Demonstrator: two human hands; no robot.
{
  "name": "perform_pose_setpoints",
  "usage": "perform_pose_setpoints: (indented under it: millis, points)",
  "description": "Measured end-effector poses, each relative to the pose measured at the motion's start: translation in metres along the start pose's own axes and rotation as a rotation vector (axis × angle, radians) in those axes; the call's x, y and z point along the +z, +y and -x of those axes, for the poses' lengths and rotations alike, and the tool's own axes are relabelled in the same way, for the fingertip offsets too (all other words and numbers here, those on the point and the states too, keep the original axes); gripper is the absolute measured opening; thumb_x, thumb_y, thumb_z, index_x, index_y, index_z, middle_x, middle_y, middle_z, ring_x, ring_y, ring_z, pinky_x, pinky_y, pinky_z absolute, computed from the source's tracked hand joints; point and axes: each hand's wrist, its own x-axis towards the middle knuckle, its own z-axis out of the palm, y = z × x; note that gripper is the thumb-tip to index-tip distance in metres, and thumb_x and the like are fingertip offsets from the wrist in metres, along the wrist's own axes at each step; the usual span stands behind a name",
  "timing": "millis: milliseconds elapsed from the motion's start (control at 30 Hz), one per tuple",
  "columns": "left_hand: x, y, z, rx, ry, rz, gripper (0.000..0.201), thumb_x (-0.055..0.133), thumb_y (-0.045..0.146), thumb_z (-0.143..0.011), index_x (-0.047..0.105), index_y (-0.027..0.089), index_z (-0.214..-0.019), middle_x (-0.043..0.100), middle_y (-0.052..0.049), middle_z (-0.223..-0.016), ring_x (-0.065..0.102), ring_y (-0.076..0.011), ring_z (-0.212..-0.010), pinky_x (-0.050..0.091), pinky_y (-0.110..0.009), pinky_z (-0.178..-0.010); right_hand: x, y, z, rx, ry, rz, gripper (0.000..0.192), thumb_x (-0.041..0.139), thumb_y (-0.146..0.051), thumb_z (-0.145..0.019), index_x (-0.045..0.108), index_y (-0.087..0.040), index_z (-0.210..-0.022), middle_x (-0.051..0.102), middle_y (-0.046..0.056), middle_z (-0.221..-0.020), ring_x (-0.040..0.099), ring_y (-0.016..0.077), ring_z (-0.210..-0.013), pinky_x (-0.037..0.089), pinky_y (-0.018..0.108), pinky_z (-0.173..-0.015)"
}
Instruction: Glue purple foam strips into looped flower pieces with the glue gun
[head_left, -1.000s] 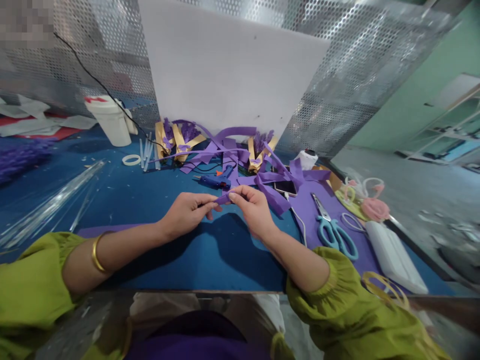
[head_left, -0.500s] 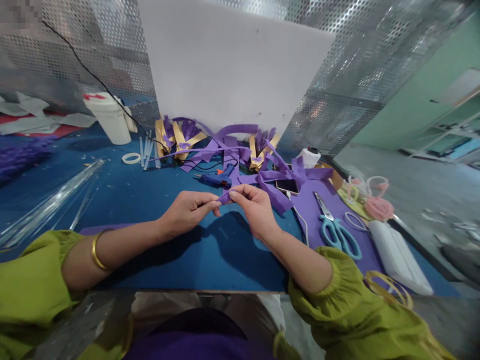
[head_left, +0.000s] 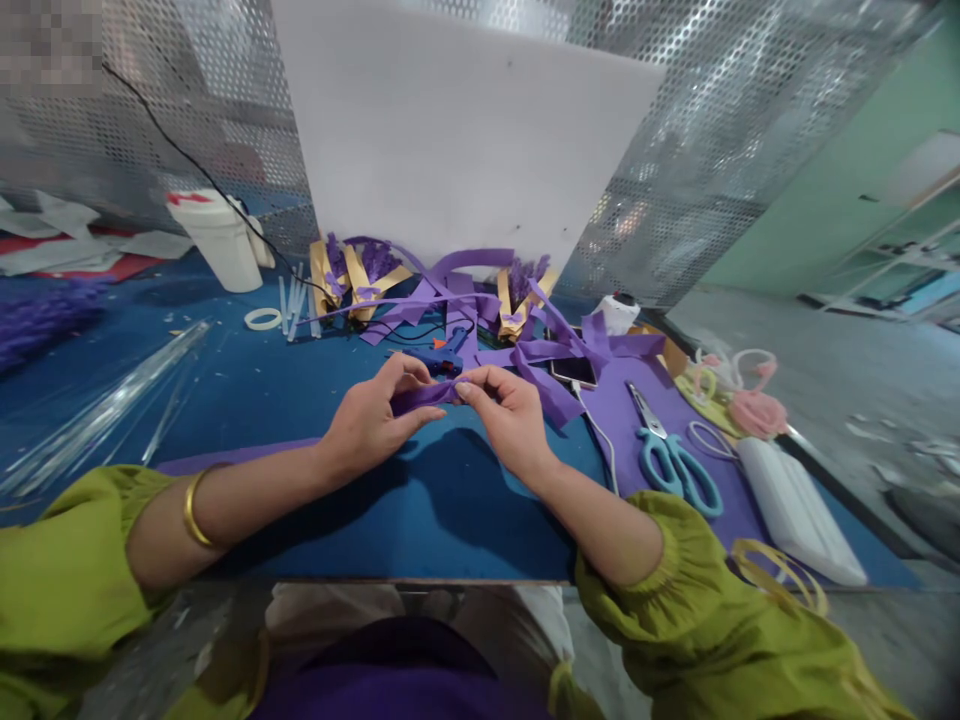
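Purple strip (head_left: 424, 396), pinched, left hand (head_left: 373, 420), right hand (head_left: 506, 415)

- Perforated metal screen (head_left: 712, 150), 12 to 2 o'clock.
- White board (head_left: 465, 130), 12 o'clock, leaning on it.
- Green wall (head_left: 847, 190), 2 o'clock.
- Grey floor (head_left: 840, 390), 3 o'clock.

strip (head_left: 424, 397) between both hands | glue gun (head_left: 439, 360) just behind | scissors (head_left: 675, 462) right

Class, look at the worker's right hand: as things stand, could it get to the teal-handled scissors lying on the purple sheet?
Probably yes. The scissors lie flat and uncovered on the purple sheet, to the right of the right hand, with only a white cable between. But that hand is pinching a purple strip with the left hand.
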Motion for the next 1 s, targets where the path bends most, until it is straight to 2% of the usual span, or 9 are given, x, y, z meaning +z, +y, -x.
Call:
perform_pose_setpoints:
  millis: [133,267,433,533,633,833,1000]
  points:
    - [0.0008,0.0006,0.0005,0.039,0.024,-0.076,0.032,0.072,0.05,-0.079,0.064,0.021,-0.088,0.072,0.0,-0.087,0.063,-0.0149,-0.075,0.045,-0.025,-0.069,0.0019,-0.0007,0.0018,-0.038,-0.012,0.04,0.01,0.066,-0.028,-0.079,0.068,-0.019,-0.074,0.067,0.0,-0.069,0.058,0.0141,-0.068,0.046,0.028,-0.069]
    - [0.0019,0.0018,0.0001,0.044,0.071,0.03,0.018,0.067,0.036,-0.086,0.068,0.019,-0.079,0.073,-0.001,-0.085,0.065,-0.015,-0.079,0.046,-0.025,-0.073,0.0029,-0.0004,0.0034,-0.059,-0.039,0.041,0.011,0.066,-0.028,-0.08,0.069,-0.019,-0.074,0.067,0.0,-0.069,0.057,0.014,-0.068,0.046,0.028,-0.068]
    - [0.0005,0.0064,-0.001,-0.071,0.075,0.169,0.02,0.068,0.033,-0.082,0.067,0.017,-0.07,0.071,-0.003,-0.075,0.062,-0.0151,-0.07,0.046,-0.025,-0.065,0.0021,0.001,0.004,-0.023,-0.099,-0.052,0.011,0.066,-0.028,-0.08,0.069,-0.019,-0.075,0.066,0.0,-0.069,0.058,0.0139,-0.068,0.047,0.028,-0.069]
    - [-0.0009,0.0079,-0.0025,-0.159,0.07,0.238,0.022,0.072,0.036,-0.078,0.068,0.017,-0.07,0.072,-0.003,-0.072,0.061,-0.015,-0.067,0.047,-0.025,-0.063,0.0014,0.0023,0.0037,0.018,-0.142,-0.117,0.012,0.067,-0.029,-0.08,0.069,-0.018,-0.075,0.067,0.0,-0.069,0.06,0.0141,-0.068,0.047,0.029,-0.07]
    - [-0.0016,0.0087,-0.003,-0.199,0.067,0.272,0.023,0.075,0.037,-0.075,0.069,0.016,-0.071,0.071,-0.003,-0.07,0.061,-0.0139,-0.064,0.047,-0.024,-0.061,0.0019,0.0036,0.0033,0.042,-0.132,-0.147,0.013,0.069,-0.031,-0.078,0.07,-0.019,-0.074,0.068,0.0,-0.069,0.06,0.0142,-0.068,0.048,0.029,-0.07]
    - [-0.0024,0.0085,0.0005,-0.123,0.072,0.15,0.023,0.073,0.038,-0.078,0.069,0.017,-0.073,0.071,-0.002,-0.071,0.062,-0.0141,-0.065,0.047,-0.025,-0.062,0.0039,0.0048,0.0023,0.178,-0.106,-0.295,0.015,0.072,-0.033,-0.075,0.069,-0.019,-0.072,0.069,0.0,-0.066,0.063,0.0143,-0.067,0.052,0.03,-0.074]
    - [-0.0048,0.0064,-0.0027,-0.158,0.041,0.2,0.021,0.075,0.034,-0.077,0.071,0.018,-0.09,0.074,-0.001,-0.076,0.068,-0.0164,-0.072,0.052,-0.025,-0.069,0.003,0.0056,0.0015,0.152,-0.157,-0.286,0.015,0.074,-0.033,-0.074,0.07,-0.019,-0.074,0.069,0.0,-0.067,0.063,0.014,-0.068,0.051,0.03,-0.073]
